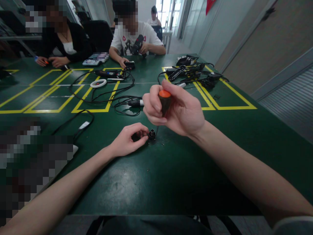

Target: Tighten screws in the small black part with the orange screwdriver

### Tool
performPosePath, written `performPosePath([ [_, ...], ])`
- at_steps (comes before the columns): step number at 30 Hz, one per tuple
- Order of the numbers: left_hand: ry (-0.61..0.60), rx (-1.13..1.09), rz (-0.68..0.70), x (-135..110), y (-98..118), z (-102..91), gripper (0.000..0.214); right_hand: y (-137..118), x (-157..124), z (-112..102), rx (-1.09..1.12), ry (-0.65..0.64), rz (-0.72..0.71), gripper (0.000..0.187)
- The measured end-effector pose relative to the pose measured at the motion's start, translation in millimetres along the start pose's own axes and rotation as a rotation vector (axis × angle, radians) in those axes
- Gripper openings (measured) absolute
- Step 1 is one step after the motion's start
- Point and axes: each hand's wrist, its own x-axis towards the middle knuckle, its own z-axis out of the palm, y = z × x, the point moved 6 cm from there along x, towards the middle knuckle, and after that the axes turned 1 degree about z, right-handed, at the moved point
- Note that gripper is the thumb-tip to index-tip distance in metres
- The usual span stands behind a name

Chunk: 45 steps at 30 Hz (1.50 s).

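My right hand (176, 111) is wrapped round a screwdriver (164, 101) with a black handle and an orange cap, held upright above the green table (151, 176). Its thin shaft points down to a small black cylindrical part (152, 136) standing on the table. My left hand (128, 140) rests on the table just left of that part, fingers curled and pinched against its side.
Black cables (105, 94), a white ring (98, 83) and yellow tape lines lie further back. A pile of black gear and cords (193, 73) sits at the back right. Two people sit at the far side handling devices. A blurred object lies at the near left.
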Motion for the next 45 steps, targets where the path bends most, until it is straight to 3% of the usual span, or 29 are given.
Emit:
performPosePath([
  [18, -0.054, 0.001, -0.031, 2.0, 0.5, 2.5, 0.015, 5.8, 1.6, -9.3, 0.001, -0.019, -0.034, 0.052],
  [29, -0.081, -0.040, -0.059, 1.6, -0.6, 3.8, 0.016, 0.9, 1.2, -3.0, -0.014, 0.026, -0.060, 0.061],
  [36, -0.094, -0.024, -0.056, 1.4, 0.2, 4.8, 0.015, 4.1, -1.0, -2.3, -0.003, 0.042, -0.037, 0.045],
  [45, -0.095, 0.004, -0.051, 1.8, 2.7, 3.7, 0.012, 1.2, 1.8, 1.0, 0.005, 0.038, 0.001, 0.051],
])
